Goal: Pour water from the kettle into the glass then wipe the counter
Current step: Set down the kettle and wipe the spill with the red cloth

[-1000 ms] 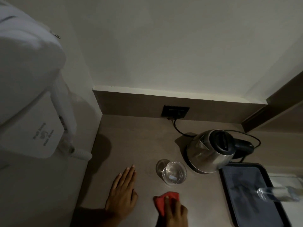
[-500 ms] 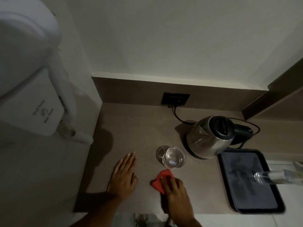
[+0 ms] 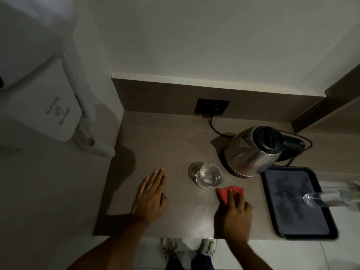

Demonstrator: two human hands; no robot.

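Observation:
A steel kettle (image 3: 251, 151) with a black lid and handle stands on its base at the back right of the brown counter (image 3: 163, 141). Just to its left a clear glass (image 3: 209, 177) holds water. My right hand (image 3: 234, 213) presses a small red cloth (image 3: 224, 192) flat onto the counter, right in front of the glass and kettle, fingers lying over the cloth. Flat on the counter to the left of the glass rests my left hand (image 3: 151, 199), fingers together, holding nothing.
A black tray (image 3: 288, 228) lies at the counter's right end, with a clear bottle (image 3: 327, 197) over its right edge. The kettle's cord runs to a black wall socket (image 3: 212, 107). A white wall-mounted hair dryer (image 3: 48, 102) hangs at left. My shoes (image 3: 189, 248) show below the counter's front edge.
My right hand has slid the red cloth to the right, from in front of the glass toward the kettle. The left hand has stayed flat. The camera has tilted further down.

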